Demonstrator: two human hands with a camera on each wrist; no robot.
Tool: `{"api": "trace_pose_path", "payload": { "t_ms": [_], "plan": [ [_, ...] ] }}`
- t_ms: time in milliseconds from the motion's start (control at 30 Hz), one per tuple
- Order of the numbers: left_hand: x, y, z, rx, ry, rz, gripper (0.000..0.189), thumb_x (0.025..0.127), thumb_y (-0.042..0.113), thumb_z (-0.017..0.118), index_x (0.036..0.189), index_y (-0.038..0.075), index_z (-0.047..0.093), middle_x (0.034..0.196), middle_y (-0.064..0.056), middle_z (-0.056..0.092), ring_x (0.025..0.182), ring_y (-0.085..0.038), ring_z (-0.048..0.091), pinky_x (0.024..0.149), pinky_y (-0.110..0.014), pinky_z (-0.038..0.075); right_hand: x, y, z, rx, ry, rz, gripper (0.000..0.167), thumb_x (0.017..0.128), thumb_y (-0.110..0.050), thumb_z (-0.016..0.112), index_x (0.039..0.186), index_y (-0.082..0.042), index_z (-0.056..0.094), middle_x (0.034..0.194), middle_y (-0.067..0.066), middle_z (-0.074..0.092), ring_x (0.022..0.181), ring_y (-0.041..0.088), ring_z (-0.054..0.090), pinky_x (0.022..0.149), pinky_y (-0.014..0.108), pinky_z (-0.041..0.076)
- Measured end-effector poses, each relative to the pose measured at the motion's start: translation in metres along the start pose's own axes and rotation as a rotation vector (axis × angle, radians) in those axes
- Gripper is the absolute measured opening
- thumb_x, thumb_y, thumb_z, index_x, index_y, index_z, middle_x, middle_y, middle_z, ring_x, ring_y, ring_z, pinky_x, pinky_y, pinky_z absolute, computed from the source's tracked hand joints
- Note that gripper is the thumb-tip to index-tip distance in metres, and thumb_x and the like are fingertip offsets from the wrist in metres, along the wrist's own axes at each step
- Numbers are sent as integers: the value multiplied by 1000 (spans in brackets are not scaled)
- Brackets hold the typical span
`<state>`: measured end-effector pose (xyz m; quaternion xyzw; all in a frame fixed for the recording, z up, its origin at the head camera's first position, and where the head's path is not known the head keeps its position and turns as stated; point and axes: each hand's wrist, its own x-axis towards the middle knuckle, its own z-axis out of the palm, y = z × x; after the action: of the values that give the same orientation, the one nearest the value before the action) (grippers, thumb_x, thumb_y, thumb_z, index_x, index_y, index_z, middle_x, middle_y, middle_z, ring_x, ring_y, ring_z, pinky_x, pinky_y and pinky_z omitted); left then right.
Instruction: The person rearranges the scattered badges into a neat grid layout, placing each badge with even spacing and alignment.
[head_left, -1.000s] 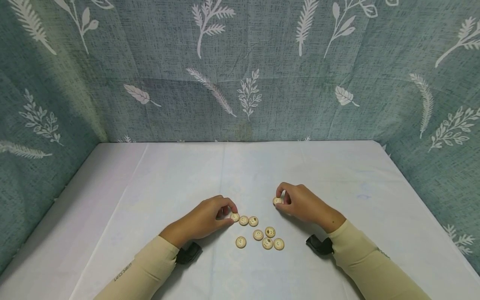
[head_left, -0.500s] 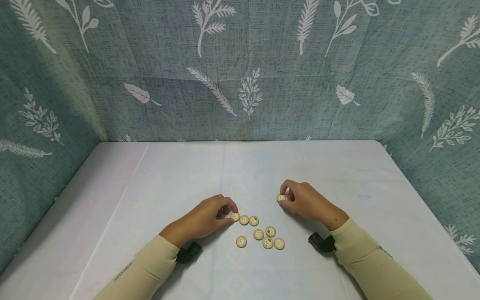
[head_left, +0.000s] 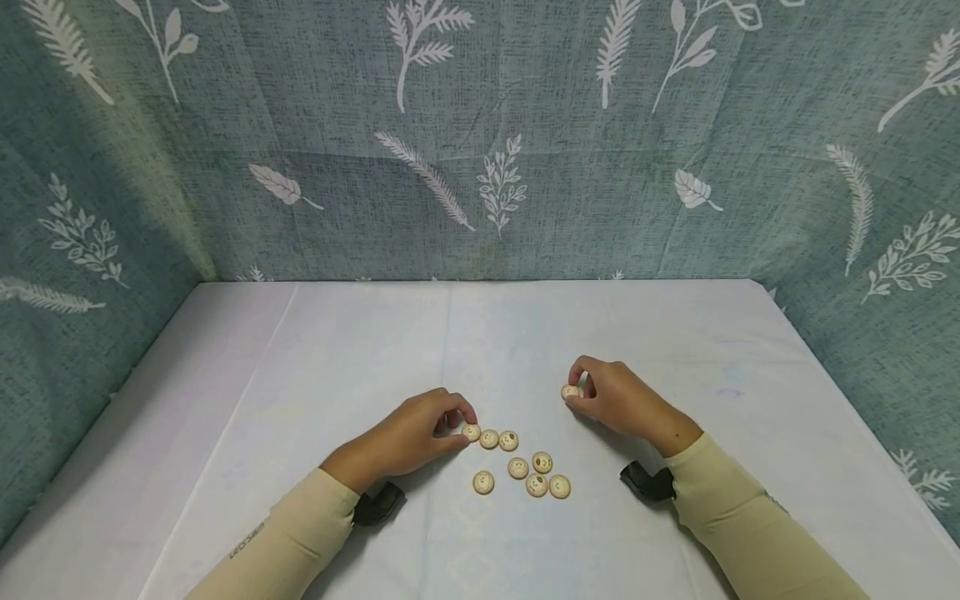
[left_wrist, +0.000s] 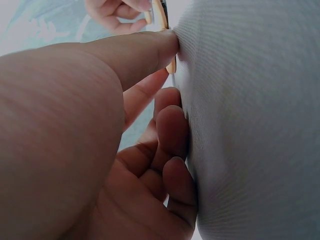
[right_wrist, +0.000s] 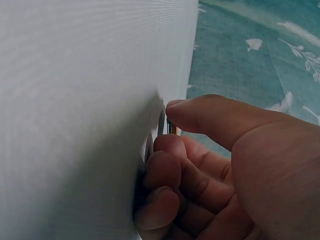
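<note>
**A:** So how far along is this? Looks kinda half-baked to me.

**B:** I'd say early-ish. The left hand [head_left: 416, 432] has the end disc [head_left: 471, 432] pinched between thumb and finger, down at the tabletop [head_left: 360, 350]. The middle disc [head_left: 489, 439] and third disc [head_left: 508, 441] sit right beside it, so that's three in a short row. I'd count that as the done part, though with a grip on one end I wouldn't swear it's final.

**A:** And the right hand [head_left: 615, 398]?

**B:** Thumb and finger are closed on the far disc [head_left: 571, 392], well apart from the row, to the right and further from the person. Can't tell if it's lifted or touching the cloth; the right wrist cam only gets a sliver of it.

**A:** What's left, then?

**B:** Four bunched discs [head_left: 536, 485] on the near side of the row, toward the right, plus a lone disc [head_left: 483, 482] to their left. No hand's on those five. My read: three lined up, one in hand, five to go.
</note>
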<state>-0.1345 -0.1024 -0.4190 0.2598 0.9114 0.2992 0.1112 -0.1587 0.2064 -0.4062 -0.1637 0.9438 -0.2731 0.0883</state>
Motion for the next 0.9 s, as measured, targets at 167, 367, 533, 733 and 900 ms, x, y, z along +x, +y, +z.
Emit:
{"api": "trace_pose_path", "payload": {
  "t_ms": [167, 367, 533, 733, 900],
  "plan": [
    [0, 0, 0, -2, -4, -3, 20, 88, 19, 78, 104, 22, 66, 89, 7, 56, 81, -10, 50, 73, -24, 45, 0, 1, 0, 1, 0, 2, 17, 92, -15, 71, 101, -6, 60, 69, 0, 56, 57, 11, 47, 54, 25, 41],
    [0, -1, 0, -6, -10, -4, 20, 89, 19, 78, 105, 22, 66, 89, 8, 56, 82, -10, 51, 74, -24, 45, 0, 0, 1, 1, -5, 12, 17, 92, -15, 71, 101, -6, 59, 69, 0, 56, 57, 11, 47, 54, 25, 40],
    [0, -1, -1, -3, -10, 0, 20, 89, 19, 77, 104, 22, 66, 89, 8, 56, 81, -10, 50, 73, -24, 44, 1, 0, 1, 2, -7, 23, 17, 92, -15, 71, 101, -6, 59, 68, 1, 55, 58, 11, 47, 54, 25, 40],
    [1, -1, 0, 4, -5, 7, 20, 89, 19, 77, 104, 22, 66, 89, 8, 56, 80, -10, 50, 72, -23, 45, 1, 0, 2, 3, -11, 38, 17, 91, -14, 70, 101, -6, 59, 69, 1, 55, 58, 12, 47, 54, 26, 40],
    [1, -1, 0, 8, -1, 9, 20, 89, 19, 77, 104, 22, 66, 88, 8, 55, 80, -9, 50, 72, -23, 45, 2, 1, 3, 3, -7, 35, 17, 91, -13, 71, 100, -6, 59, 68, 1, 55, 59, 12, 47, 54, 26, 40]
  ]
}}
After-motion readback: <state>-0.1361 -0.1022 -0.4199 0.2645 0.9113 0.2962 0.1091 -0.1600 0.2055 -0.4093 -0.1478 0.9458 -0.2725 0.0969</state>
